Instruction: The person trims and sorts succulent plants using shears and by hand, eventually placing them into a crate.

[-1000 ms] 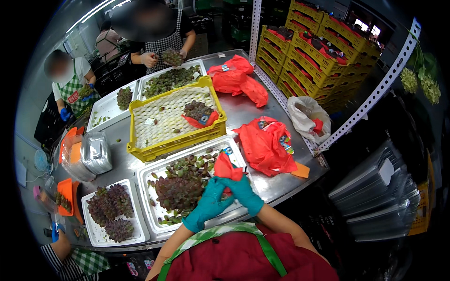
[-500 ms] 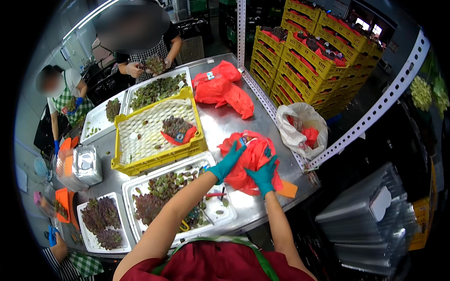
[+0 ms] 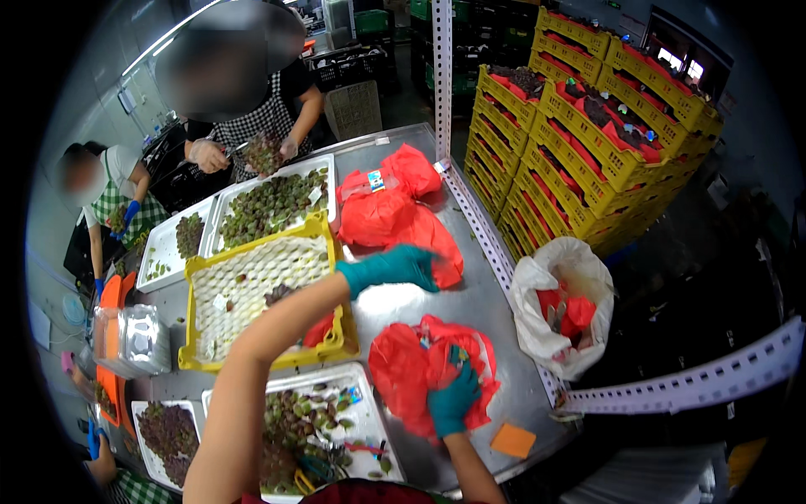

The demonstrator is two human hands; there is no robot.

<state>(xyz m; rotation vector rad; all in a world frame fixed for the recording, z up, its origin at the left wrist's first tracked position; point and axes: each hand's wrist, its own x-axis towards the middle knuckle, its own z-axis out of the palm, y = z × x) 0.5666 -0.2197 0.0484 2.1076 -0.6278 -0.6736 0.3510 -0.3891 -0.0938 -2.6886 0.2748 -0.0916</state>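
My left hand [image 3: 393, 270], in a teal glove, is in the air above the bare steel beside the yellow crate. Its fingers point right and are smeared by motion, so whether they hold anything is unclear. My gloved right hand [image 3: 454, 398] grips the crumpled red wrapping [image 3: 400, 375] of a bundle on the steel table, its fingers bent into the folds. What lies inside is hidden. Behind my left hand are more red-wrapped bundles [image 3: 379, 223], one with a small label. My left forearm partly covers the yellow crate [image 3: 191, 332] and the dark succulent in it.
A near white tray [image 3: 369, 420] holds loose succulents, a red-handled tool and scissors with yellow-and-black handles. An open white sack [image 3: 537, 336] with red scraps stands at the right, by a perforated metal post [image 3: 442, 84]. Stacked yellow crates [image 3: 579, 160] rise behind. Co-workers handle plants opposite.
My left hand has left the red bundle and swung up and away from it. My right hand stays on the wrapping. The whole view has shifted.
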